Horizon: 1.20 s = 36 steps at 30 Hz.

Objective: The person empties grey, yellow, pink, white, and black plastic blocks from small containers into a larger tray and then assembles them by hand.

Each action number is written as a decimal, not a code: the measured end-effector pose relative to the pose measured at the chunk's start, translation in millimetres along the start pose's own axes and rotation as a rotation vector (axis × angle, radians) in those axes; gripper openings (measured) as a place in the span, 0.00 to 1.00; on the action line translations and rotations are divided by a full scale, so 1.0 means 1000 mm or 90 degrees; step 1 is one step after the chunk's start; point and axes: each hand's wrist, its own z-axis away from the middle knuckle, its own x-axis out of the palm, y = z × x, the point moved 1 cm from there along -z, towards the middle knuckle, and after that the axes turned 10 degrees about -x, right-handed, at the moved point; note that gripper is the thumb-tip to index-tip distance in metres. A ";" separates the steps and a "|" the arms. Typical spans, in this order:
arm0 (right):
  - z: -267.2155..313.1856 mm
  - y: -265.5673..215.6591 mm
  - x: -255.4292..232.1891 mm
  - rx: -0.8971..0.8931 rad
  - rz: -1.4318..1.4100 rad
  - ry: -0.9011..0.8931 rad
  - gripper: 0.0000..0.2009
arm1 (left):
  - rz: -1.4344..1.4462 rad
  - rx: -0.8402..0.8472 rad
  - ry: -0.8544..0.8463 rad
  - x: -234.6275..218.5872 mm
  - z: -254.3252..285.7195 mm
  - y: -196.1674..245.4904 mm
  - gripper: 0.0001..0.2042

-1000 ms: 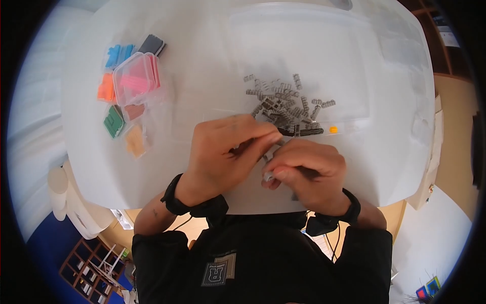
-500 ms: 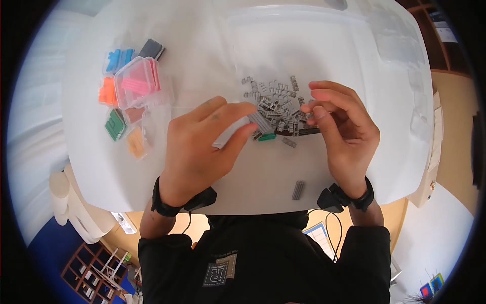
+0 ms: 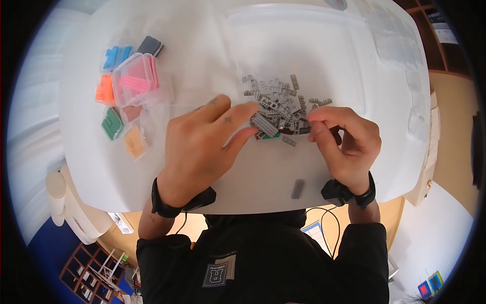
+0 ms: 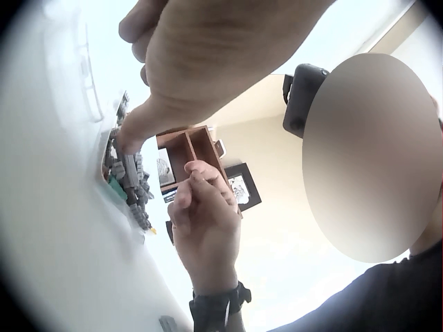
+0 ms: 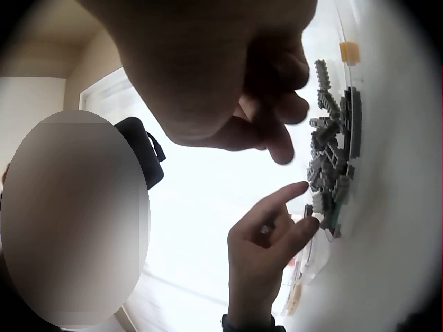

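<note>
My left hand (image 3: 200,144) is at the left side of a pile of grey building bricks (image 3: 286,104). Its thumb and index finger are spread apart beside a ribbed grey block (image 3: 264,124), the thumb tip right at the block in the left wrist view. Over the pile's right edge hovers my right hand (image 3: 349,144), its fingers loosely bent and thumb and index tips close together. No piece shows between those fingertips (image 5: 282,149). A green piece (image 3: 272,136) lies under the ribbed block, with a small grey brick (image 3: 289,141) just right of it.
Another ribbed grey block (image 3: 298,189) lies near the table's front edge. At left stand clear boxes of coloured pieces, among them a pink-filled box (image 3: 135,78) and a green one (image 3: 112,124). A large clear tray (image 3: 298,9) stretches behind the pile.
One second ago both hands met over a small grey piece in front of the pile. They have parted to either side of it; in the last half second the right hand lowered slightly and its fingertips closed together.
</note>
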 end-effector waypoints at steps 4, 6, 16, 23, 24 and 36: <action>-0.004 -0.005 -0.003 0.081 -0.084 -0.164 0.11 | -0.044 0.037 -0.043 0.007 0.003 0.001 0.14; -0.002 -0.001 -0.007 0.076 -0.089 -0.209 0.11 | -0.034 0.049 -0.023 0.009 0.003 -0.002 0.14; -0.003 0.000 -0.009 0.060 0.007 -0.122 0.09 | 0.095 -0.041 0.024 -0.002 0.001 0.002 0.14; 0.000 -0.010 0.007 0.071 -0.067 -0.223 0.11 | 0.224 0.036 -0.116 0.009 0.012 0.010 0.12; 0.002 -0.008 0.011 0.013 -0.054 -0.246 0.11 | 0.224 0.036 -0.116 0.008 0.012 0.010 0.12; 0.005 -0.006 0.008 0.143 -0.221 -0.280 0.08 | 0.391 -0.059 -0.329 0.007 0.008 0.004 0.08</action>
